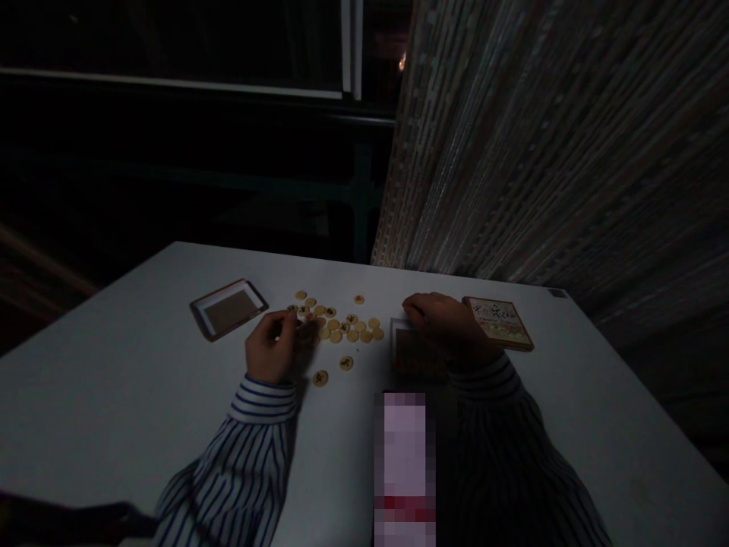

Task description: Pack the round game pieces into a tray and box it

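Round wooden Chinese chess pieces (pixel 336 336) lie in a loose group mid-table, some with characters facing up. At the left end of the group is my left hand (pixel 271 346), thumb and forefinger closed together; whether a piece is between them I cannot make out. Over an open box (pixel 402 346) to the right of the pieces is my right hand (pixel 447 323), its fingers curled in and their contents hidden. Two pieces lie nearer to me, one chess piece (pixel 320 377) and another chess piece (pixel 346 363).
An open tray or lid (pixel 228 309) lies on the white table (pixel 142 380) at the left. A flat printed box or lid (pixel 501 323) is at the right, beyond my right wrist. A string curtain (pixel 484 152) hangs at the far edge. A pixelated patch covers the front.
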Demonstrator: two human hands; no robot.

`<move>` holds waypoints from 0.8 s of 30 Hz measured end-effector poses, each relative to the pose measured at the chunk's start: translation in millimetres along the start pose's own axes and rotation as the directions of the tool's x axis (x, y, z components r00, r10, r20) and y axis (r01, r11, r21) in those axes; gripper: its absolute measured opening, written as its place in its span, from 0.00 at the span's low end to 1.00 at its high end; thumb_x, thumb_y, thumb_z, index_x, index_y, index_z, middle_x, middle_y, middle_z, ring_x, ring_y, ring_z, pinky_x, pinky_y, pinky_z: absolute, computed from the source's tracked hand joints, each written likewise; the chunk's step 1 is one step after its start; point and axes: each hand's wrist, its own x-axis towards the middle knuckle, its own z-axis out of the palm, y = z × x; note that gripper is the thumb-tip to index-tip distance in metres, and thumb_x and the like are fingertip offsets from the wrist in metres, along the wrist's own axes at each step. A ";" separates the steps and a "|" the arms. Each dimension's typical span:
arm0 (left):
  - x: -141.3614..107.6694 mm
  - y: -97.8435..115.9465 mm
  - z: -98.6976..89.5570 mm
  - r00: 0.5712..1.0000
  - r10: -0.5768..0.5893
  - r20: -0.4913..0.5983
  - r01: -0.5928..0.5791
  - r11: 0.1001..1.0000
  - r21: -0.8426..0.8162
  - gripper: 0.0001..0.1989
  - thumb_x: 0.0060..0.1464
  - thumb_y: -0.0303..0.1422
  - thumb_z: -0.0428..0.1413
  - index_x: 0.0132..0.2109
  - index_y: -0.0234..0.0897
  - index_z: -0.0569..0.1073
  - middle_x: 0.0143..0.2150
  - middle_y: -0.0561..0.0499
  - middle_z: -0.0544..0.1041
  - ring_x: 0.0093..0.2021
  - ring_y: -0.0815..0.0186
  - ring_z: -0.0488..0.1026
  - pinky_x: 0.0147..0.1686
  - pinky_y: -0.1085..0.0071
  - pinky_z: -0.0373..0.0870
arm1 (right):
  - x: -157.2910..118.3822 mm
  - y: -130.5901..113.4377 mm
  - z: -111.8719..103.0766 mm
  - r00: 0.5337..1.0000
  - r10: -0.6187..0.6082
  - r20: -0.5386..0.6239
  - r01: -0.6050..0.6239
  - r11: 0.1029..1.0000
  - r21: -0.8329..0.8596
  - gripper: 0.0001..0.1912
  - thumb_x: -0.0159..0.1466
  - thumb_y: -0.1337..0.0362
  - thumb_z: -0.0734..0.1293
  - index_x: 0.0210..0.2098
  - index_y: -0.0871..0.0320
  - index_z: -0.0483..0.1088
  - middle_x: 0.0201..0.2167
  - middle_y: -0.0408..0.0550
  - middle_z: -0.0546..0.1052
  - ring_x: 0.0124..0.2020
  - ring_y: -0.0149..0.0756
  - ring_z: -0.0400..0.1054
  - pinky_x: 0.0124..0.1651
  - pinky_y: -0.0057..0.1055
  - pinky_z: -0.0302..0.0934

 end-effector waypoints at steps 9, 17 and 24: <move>1.7 -4.1 -0.5 0.997 -0.033 -0.069 0.031 0.999 -0.033 0.11 0.49 0.39 0.53 0.33 0.34 0.72 0.28 0.51 0.76 0.28 0.68 0.73 0.30 0.73 0.70 | -1.4 2.0 -0.7 1.000 0.019 0.007 -0.019 1.000 0.014 0.14 0.64 0.65 0.55 0.40 0.58 0.70 0.37 0.49 0.76 0.39 0.36 0.68 0.39 0.29 0.55; 3.1 2.6 -3.1 0.993 -0.052 -0.108 0.050 0.999 -0.021 0.11 0.48 0.39 0.53 0.33 0.34 0.72 0.27 0.51 0.75 0.27 0.67 0.72 0.30 0.72 0.69 | -0.4 3.6 0.4 1.000 0.012 0.026 -0.012 1.000 0.018 0.14 0.64 0.65 0.55 0.41 0.57 0.70 0.38 0.49 0.76 0.41 0.35 0.68 0.41 0.29 0.56; 3.5 2.9 -1.8 0.991 -0.037 -0.132 0.033 0.999 -0.035 0.12 0.48 0.39 0.53 0.32 0.34 0.72 0.25 0.52 0.74 0.26 0.68 0.72 0.30 0.71 0.69 | -1.3 3.1 -0.5 1.000 -0.002 0.020 0.002 1.000 0.026 0.14 0.64 0.65 0.55 0.41 0.58 0.70 0.38 0.49 0.76 0.40 0.36 0.68 0.41 0.30 0.57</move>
